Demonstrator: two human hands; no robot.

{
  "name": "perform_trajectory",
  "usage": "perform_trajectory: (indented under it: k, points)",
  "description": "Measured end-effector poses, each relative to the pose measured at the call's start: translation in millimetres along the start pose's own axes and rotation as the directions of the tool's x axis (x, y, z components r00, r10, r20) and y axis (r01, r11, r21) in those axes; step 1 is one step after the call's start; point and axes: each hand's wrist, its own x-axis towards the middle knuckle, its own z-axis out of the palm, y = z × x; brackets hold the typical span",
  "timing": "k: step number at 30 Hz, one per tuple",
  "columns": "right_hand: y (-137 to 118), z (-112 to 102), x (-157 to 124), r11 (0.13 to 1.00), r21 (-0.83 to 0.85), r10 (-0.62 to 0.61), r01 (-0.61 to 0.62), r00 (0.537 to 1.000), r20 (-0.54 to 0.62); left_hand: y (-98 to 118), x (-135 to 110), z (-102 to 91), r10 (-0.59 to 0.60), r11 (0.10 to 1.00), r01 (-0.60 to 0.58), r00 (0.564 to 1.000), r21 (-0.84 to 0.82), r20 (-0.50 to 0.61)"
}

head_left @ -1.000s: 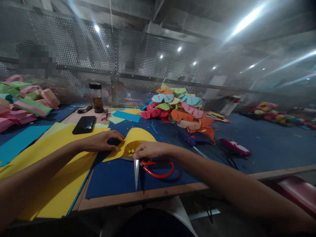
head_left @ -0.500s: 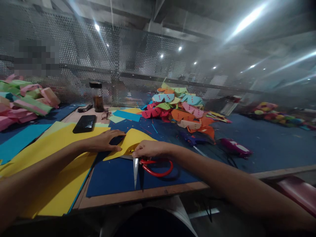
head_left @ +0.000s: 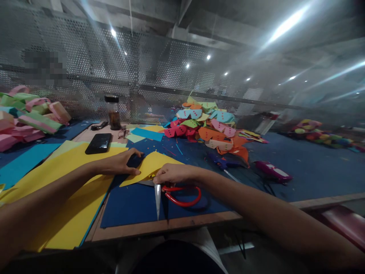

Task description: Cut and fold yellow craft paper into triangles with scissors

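Observation:
A yellow paper piece lies folded flat on the blue mat. My left hand rests on its left edge, thumb and fingers pressing the paper down. Fingers of my right hand are curled and pinch the paper's near right corner. Red-handled scissors lie right under my right hand, with the blade pointing toward me.
Large yellow sheets and a black phone lie to the left. A dark jar stands at the back. A heap of coloured paper shapes sits behind, a glue gun and a pink tool to the right.
The yellow paper, arched up a second ago, is now pressed flat into a fold. My left hand slid slightly left along it; the right hand stayed put.

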Motion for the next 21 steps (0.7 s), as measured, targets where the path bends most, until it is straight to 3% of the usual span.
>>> perform_trajectory:
  k: [12, 21]
  points:
    - [-8, 3, 2, 1.0, 0.003, 0.029, -0.029, 0.999, -0.022, -10, 2, 1.3, 0.052, 0.999, -0.052, 0.999, -0.005, 0.01]
    - [1, 1, 3, 1.0, 0.021, -0.006, 0.006, 1.0, 0.011, -13, 2, 0.6, 0.059, 0.998, -0.059, 0.998, -0.007, 0.008]
